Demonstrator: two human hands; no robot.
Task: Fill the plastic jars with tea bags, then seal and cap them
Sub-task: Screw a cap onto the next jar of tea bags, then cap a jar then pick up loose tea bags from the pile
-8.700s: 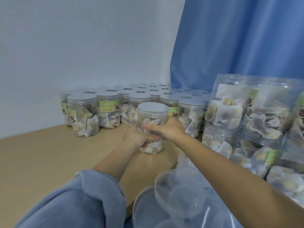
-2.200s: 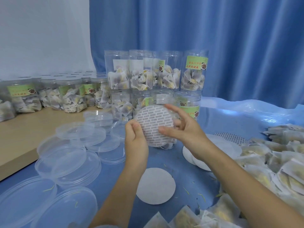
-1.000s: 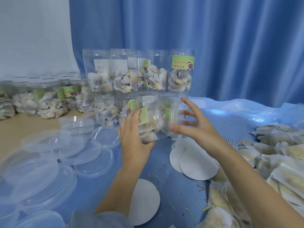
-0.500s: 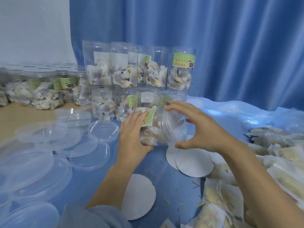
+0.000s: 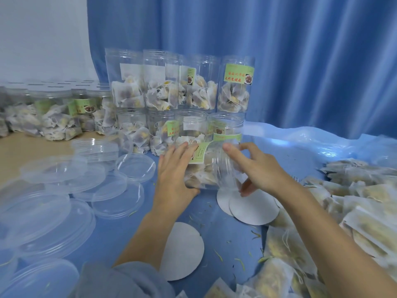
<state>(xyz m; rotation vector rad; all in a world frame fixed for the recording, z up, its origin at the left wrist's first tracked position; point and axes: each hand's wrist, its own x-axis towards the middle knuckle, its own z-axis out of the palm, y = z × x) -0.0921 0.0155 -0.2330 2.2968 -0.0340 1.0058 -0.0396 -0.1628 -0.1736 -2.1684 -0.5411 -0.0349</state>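
Head view shows me both hands around a clear plastic jar (image 5: 211, 166) lying tilted on its side above the blue sheet (image 5: 268, 151), its mouth turned toward the right. My left hand (image 5: 175, 175) cups the base end, fingers curled up over the wall beside the green label (image 5: 198, 154), thumb under the jar. My right hand (image 5: 257, 168) wraps the mouth end, fingers arched over the rim and thumb (image 5: 246, 187) below it. Whether a liner disc sits on the mouth I cannot tell. Tea bags fill the jar. Just under the right hand lie two overlapping white seal discs (image 5: 251, 206), and another white disc (image 5: 181, 250) rests nearer me, between my forearms. Clear lids (image 5: 90, 183) are spread across the left side, some overlapping. Behind the held jar stand filled open jars (image 5: 180, 100) stacked two high, and capped jars (image 5: 55, 112) sit on the wooden table (image 5: 12, 151) at far left. Loose tea bags (image 5: 348, 203) are heaped along the right.
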